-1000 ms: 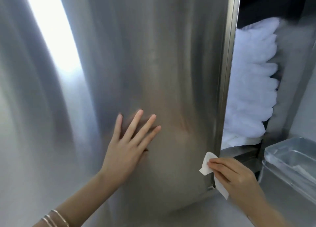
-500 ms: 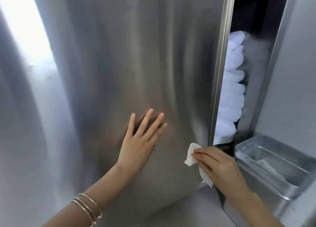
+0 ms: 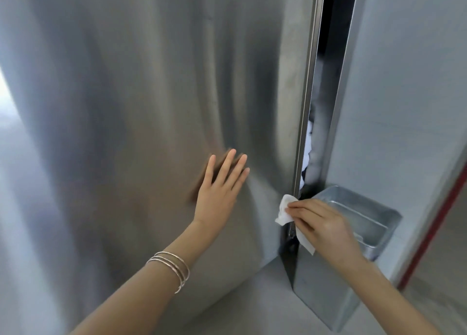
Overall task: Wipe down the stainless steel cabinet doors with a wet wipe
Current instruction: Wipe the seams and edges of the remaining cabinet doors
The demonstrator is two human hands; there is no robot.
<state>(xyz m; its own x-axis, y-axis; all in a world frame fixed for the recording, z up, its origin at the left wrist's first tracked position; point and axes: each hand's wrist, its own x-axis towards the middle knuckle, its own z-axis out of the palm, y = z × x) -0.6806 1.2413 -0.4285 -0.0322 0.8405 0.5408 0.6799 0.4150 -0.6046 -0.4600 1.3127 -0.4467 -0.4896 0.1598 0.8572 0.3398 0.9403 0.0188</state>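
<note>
A tall stainless steel cabinet door (image 3: 151, 94) fills most of the view, standing slightly ajar. My left hand (image 3: 218, 187) lies flat against its lower middle, fingers spread, with thin bangles on the wrist. My right hand (image 3: 321, 223) pinches a white wet wipe (image 3: 285, 208) and presses it on the door's right edge (image 3: 307, 94) near the bottom. Part of the wipe hangs below my fingers.
Through the narrow gap (image 3: 326, 56) I see a dark interior with white folded material (image 3: 307, 152). A steel tray-like bin (image 3: 374, 221) juts out just right of my right hand. A pale wall panel (image 3: 404, 82) and a red stripe (image 3: 434, 228) lie further right.
The door has swung toward shut, so the gap has narrowed and most of the white material is hidden. Both hands stayed on the door, the wipe still at its lower right edge.
</note>
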